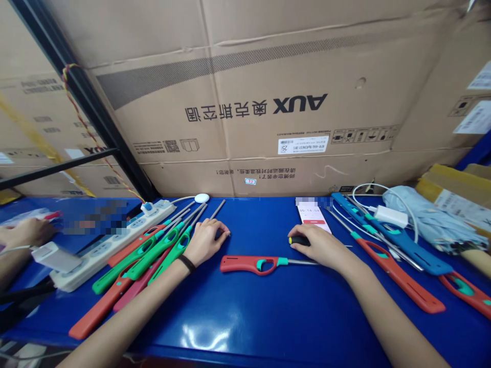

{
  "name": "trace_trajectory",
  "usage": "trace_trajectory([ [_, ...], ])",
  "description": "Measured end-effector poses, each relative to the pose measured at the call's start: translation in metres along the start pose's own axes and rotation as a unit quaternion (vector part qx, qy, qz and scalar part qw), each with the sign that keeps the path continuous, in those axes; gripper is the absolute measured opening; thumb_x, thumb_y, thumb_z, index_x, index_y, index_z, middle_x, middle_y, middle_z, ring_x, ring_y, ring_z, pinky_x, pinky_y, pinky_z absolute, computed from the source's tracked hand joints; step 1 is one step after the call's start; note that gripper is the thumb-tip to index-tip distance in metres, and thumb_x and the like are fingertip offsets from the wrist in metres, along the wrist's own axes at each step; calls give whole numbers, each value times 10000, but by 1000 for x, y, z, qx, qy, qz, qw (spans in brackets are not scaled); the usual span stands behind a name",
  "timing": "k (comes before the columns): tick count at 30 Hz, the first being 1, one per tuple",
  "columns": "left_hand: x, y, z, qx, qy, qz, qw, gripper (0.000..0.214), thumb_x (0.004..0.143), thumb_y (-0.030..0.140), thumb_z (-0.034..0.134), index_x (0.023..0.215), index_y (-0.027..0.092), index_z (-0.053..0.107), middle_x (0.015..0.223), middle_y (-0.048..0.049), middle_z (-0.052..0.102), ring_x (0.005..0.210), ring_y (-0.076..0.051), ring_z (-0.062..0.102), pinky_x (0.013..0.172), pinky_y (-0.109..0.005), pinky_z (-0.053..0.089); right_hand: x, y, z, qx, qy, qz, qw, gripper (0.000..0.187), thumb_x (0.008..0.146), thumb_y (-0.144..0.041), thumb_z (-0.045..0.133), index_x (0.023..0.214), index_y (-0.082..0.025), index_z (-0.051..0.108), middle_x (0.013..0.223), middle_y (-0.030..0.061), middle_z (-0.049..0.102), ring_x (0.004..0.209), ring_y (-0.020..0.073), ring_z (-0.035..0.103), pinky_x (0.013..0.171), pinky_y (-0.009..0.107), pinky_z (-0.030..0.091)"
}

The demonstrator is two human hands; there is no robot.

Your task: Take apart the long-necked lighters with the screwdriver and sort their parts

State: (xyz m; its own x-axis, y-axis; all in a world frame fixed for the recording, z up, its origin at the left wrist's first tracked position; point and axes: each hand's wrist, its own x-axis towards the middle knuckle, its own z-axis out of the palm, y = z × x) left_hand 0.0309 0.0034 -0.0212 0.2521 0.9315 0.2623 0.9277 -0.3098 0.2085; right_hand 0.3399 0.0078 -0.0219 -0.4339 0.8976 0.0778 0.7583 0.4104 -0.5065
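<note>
Where right hand (pixel 317 241) curls, handle (pixel 299 240) protrudes.

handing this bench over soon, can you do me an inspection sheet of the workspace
Surface: glossy blue tabletop, reflecting light
Work items: red lighter lying between the hands; black-handled tool with yellow end
Hands: right hand grips the tool; left hand by the lighter pile, grip unclear
Clutter: that pile; more lighters at right; phone; power strip
Cables: white cable looped around a charger; twisted wire along black frame
Surroundings: large AUX carton behind; another person's hand far left
</note>
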Motion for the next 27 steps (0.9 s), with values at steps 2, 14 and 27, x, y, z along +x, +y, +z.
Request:
trace_trajectory([
  [2, -2, -1, -5, 0, 0, 8, 1000, 195, 893, 284, 479, 818, 184, 629, 867, -48, 664, 842, -233, 539, 749, -349, 346, 0, -1, 0, 0, 3, -1, 1000, 148, 797, -253, 582, 938, -227, 619, 1011, 73, 674, 976, 260, 617, 819, 367, 468],
  [14, -48, 11, -35, 28, -21, 159, 987, 173, 944, 287, 446, 875, 201, 578, 926, -22, 615, 852, -193, 506, 774, -342, 306, 0, 0, 0, 1, 2, 2, 1000, 150, 789, -264, 585, 931, -236, 627, 996, 69, 678, 953, 263, 620, 794, 359, 470],
  [27, -57, 11, -32, 23, -31, 174, 984, 205, 951, 280, 417, 897, 197, 596, 932, -42, 624, 859, -192, 512, 794, -345, 335, 1, 4, 2, 8, 1, -3, 1000, 160, 792, -260, 578, 943, -233, 622, 998, 68, 678, 932, 253, 630, 800, 350, 480],
])
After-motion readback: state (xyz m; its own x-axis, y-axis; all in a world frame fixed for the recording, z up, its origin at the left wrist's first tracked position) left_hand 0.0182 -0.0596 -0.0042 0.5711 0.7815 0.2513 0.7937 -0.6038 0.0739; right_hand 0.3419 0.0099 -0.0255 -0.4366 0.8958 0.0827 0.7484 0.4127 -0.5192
